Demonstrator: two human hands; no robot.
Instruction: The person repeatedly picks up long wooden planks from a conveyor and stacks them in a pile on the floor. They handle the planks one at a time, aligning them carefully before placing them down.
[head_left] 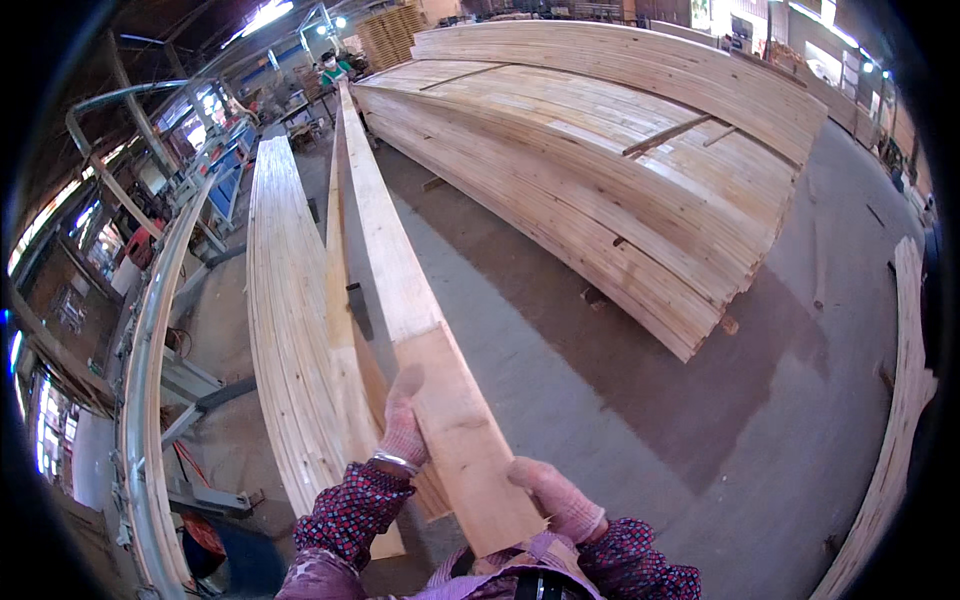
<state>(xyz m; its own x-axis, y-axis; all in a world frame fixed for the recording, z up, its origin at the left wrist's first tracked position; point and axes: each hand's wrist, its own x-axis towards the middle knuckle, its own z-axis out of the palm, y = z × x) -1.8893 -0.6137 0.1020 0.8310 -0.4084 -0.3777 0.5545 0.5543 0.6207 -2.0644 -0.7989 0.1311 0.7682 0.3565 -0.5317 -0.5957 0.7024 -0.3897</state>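
A long pale wooden board [392, 250] runs from just in front of my body far away up the view. My left hand [405, 425], in a pinkish work glove, grips its left edge, the fingers partly hidden under the wood. On the right edge, closer to the near end, my right hand [558, 498] is closed round the board, thumb on top and fingers out of sight. At the far end stands another person [334, 72] in green, apparently by the board's tip. Beside it on the left lie further long boards [340, 330], below my left hand.
A large stack of long boards [620, 190] stands to the right. A lower stack of strips [285, 290] lies to the left, beside a long curved-looking machine rail [150, 400]. Rough planks [895, 400] lie at the far right on the grey floor [640, 440].
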